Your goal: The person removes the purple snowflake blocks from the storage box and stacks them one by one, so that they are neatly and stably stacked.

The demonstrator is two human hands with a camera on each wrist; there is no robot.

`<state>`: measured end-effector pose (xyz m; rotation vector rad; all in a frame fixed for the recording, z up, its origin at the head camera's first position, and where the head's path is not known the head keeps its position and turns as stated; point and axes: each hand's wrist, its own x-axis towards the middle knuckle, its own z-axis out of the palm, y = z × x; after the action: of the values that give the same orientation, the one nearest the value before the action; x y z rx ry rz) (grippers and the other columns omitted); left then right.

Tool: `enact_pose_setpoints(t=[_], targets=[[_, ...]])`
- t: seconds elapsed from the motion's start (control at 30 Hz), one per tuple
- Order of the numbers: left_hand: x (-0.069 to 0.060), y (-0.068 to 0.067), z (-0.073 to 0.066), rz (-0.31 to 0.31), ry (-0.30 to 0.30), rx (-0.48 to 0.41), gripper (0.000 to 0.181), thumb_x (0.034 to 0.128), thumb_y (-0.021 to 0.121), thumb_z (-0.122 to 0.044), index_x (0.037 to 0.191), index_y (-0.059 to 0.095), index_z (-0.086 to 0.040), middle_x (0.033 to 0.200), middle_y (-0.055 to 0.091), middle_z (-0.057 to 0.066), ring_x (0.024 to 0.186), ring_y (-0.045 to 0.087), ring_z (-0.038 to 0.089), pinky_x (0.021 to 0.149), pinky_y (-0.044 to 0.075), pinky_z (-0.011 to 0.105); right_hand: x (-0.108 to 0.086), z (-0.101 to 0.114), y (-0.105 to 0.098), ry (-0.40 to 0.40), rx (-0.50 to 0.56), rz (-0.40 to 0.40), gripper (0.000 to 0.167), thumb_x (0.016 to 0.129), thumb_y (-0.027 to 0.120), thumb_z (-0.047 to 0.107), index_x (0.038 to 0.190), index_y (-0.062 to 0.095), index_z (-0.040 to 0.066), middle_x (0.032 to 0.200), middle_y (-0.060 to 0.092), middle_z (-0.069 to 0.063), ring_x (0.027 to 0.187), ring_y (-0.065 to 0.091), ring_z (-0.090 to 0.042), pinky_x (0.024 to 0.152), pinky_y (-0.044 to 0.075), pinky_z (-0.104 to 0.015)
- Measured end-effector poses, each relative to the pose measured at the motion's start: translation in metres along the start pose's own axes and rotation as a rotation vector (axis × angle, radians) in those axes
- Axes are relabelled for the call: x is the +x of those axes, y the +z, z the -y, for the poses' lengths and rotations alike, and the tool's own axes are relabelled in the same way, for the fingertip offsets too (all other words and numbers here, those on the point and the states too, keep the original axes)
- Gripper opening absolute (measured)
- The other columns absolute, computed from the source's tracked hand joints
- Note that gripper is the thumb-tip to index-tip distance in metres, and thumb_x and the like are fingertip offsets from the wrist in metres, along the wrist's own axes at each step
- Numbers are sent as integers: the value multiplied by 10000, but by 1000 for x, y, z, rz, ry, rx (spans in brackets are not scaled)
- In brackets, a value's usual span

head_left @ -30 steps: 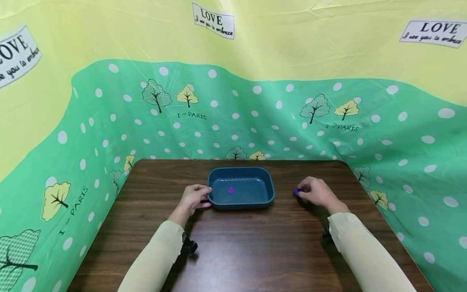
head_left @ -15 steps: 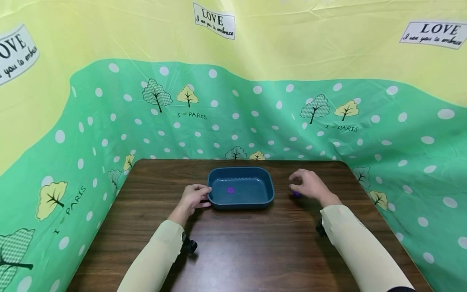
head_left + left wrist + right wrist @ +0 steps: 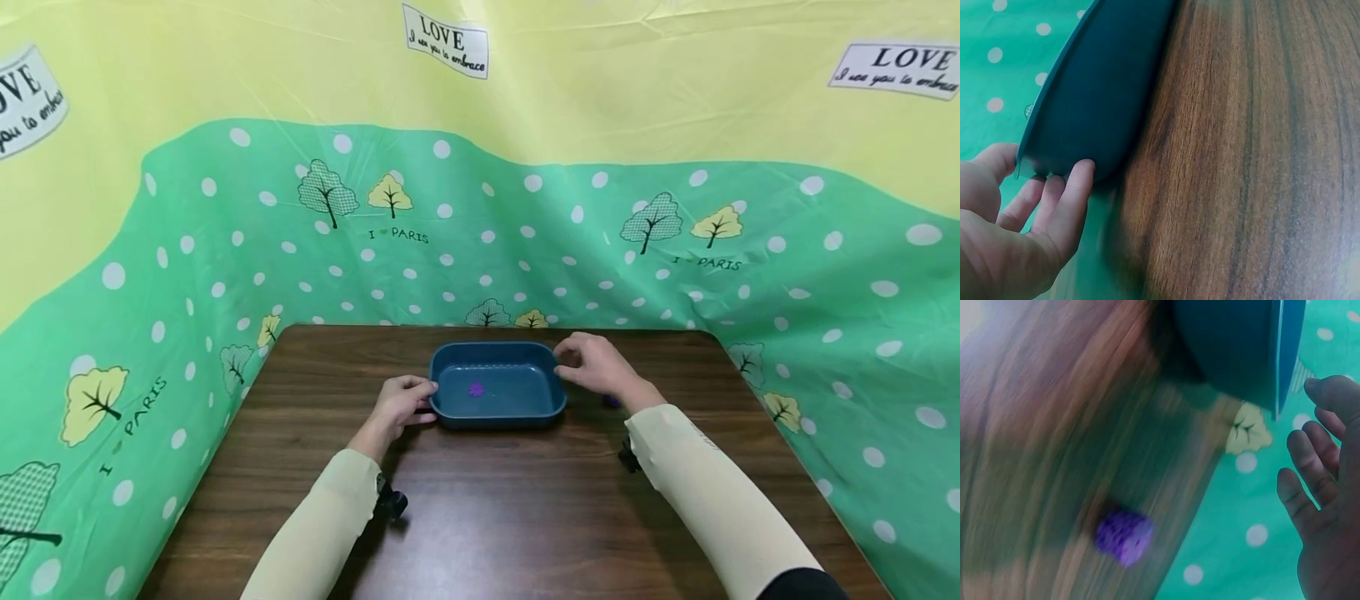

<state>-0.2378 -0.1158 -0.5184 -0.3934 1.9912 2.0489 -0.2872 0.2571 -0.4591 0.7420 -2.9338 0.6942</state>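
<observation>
A dark blue rectangular basin [image 3: 498, 400] stands on the table, a small purple flower-shaped piece [image 3: 476, 389] lying inside it. At its left end my left hand [image 3: 401, 404] pinches the wall, thumb at the rim and fingers against the outside, as the left wrist view shows [image 3: 1035, 225]. My right hand [image 3: 597, 364] is raised by the basin's right end, fingers loosely bent and holding nothing; in the right wrist view they look apart from the rim. A purple knobbly lump [image 3: 1124, 537] lies on the table below that hand, mostly hidden by it in the head view.
The brown wood-grain table [image 3: 510, 508] extends in front of the basin. A green and yellow printed cloth [image 3: 495, 208] hangs behind and along both sides. Each wrist carries a small black camera, like the left one [image 3: 392, 502].
My right hand has let go of the purple lump, lifted, and moved left to the basin's right end. The lump stays on the table. My left hand keeps its place on the basin.
</observation>
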Motion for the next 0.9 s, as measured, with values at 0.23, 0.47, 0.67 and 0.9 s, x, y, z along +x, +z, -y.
enact_pose_setpoints(t=[0.23, 0.47, 0.67, 0.9], targets=[[2, -1, 2, -2, 1, 3, 274, 967, 716, -155, 1179, 664, 11, 1118, 643, 202, 923, 693, 257, 849, 656, 470, 16, 20, 14, -22, 12, 31, 275, 910, 794, 231, 1148, 750, 101, 1094, 701, -77, 879, 633, -186, 751, 598, -395], [2, -1, -2, 6, 7, 1, 268, 967, 715, -146, 1175, 667, 17, 1036, 639, 159, 836, 670, 205, 836, 659, 468, 30, 33, 32, -30, 39, 64, 295, 918, 791, 245, 1167, 740, 95, 1123, 700, -95, 897, 645, -206, 782, 600, -402], [3, -1, -3, 1, 10, -3, 261, 967, 711, -135, 1173, 665, 18, 1014, 643, 145, 828, 677, 199, 845, 655, 481, 37, 45, 46, -43, 77, 80, 302, 911, 799, 245, 1162, 743, 87, 1137, 706, -92, 948, 668, -234, 824, 613, -418], [4, -2, -2, -4, 3, -6, 258, 963, 718, -139, 1160, 667, 21, 1025, 651, 165, 820, 686, 200, 812, 664, 467, 40, 53, 67, -62, 101, 110, 324, 931, 783, 226, 1208, 731, 66, 1185, 712, -111, 966, 689, -205, 823, 624, -396]])
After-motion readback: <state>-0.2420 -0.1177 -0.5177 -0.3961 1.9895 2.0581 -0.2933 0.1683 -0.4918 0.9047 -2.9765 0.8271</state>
